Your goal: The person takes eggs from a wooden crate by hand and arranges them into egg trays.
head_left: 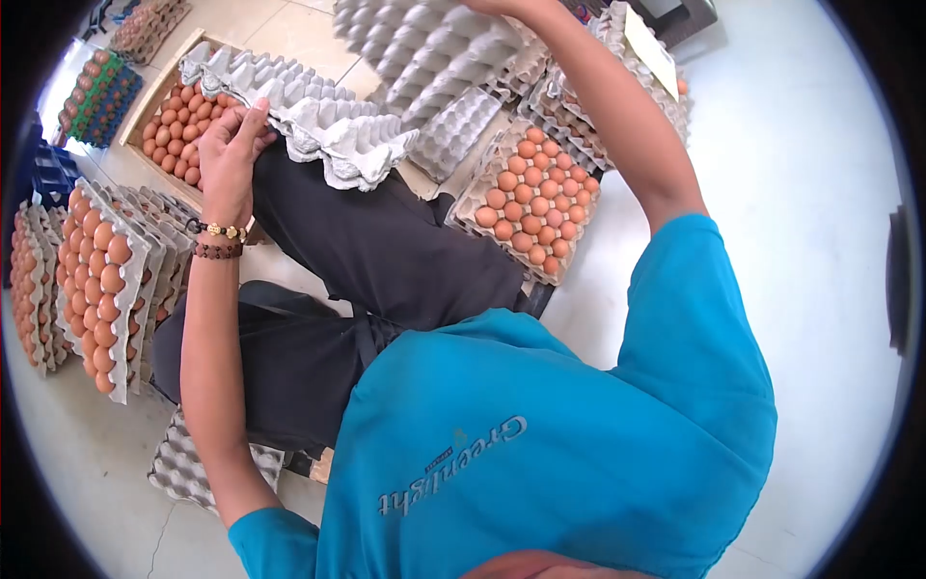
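Note:
My left hand (230, 150) is closed on the near edge of an empty grey cardboard egg tray (309, 111), thumb on top. This tray is tilted over my knee, beside a wooden crate (135, 130) of brown eggs (178, 130). At the top edge of the view, my right hand (494, 5) grips the upper edge of another empty grey egg tray (424, 63), held at a slant. The frame cuts off most of its fingers. Below that one lies a further grey tray (455, 133). A stack topped with a full tray of brown eggs (531, 198) stands nearby.
Tilted stacks of filled egg trays (96, 285) stand at the left. More egg trays (617, 58) are piled at the upper right, a white paper on top. Green and blue trays (101, 96) hold eggs at the far left. An egg tray (198, 463) lies by my leg.

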`<action>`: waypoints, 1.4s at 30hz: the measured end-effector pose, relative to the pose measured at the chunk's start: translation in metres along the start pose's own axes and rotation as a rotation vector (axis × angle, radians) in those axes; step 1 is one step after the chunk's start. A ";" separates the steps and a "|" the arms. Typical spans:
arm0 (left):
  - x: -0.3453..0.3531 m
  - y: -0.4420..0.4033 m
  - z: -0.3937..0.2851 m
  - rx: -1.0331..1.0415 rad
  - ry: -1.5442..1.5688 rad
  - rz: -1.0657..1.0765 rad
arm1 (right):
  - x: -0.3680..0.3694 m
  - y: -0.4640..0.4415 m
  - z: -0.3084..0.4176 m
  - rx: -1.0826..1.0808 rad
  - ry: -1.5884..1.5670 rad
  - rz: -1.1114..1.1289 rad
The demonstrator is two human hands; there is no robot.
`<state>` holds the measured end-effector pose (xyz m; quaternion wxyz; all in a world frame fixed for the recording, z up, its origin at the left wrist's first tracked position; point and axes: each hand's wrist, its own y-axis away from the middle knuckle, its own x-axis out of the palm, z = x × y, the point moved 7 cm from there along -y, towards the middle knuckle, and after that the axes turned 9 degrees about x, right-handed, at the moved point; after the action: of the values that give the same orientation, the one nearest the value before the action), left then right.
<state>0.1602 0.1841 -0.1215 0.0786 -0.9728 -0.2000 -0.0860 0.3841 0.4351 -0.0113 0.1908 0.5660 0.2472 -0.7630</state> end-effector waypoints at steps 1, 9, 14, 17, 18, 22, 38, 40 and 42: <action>0.000 0.000 0.001 0.003 0.013 -0.002 | -0.002 0.004 -0.014 -0.003 0.001 0.020; 0.001 0.001 -0.001 0.000 -0.012 -0.022 | -0.051 0.132 -0.068 0.067 -0.077 -0.147; 0.004 -0.002 0.001 0.013 -0.035 0.017 | -0.079 0.221 -0.078 0.342 -0.210 -0.247; 0.007 -0.002 0.001 0.025 -0.056 0.028 | -0.088 0.262 -0.075 0.443 -0.200 -0.370; 0.008 -0.002 0.001 0.019 -0.065 0.024 | -0.090 0.269 -0.078 0.459 -0.287 -0.397; 0.009 -0.004 0.004 0.035 -0.054 0.055 | -0.095 0.286 -0.086 0.579 -0.606 -0.457; -0.002 0.003 0.000 -0.008 -0.005 -0.050 | 0.196 0.237 -0.089 1.036 -2.060 0.389; -0.008 0.003 -0.001 -0.007 -0.003 -0.047 | 0.176 0.248 -0.070 1.214 -1.607 0.401; -0.009 0.005 -0.003 -0.021 0.043 -0.091 | 0.109 0.240 -0.036 1.234 -1.493 0.293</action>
<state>0.1538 0.1757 -0.1213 0.0688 -0.9614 -0.2416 -0.1126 0.5176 0.2624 -0.1631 0.0615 -0.0369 -0.4523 -0.8890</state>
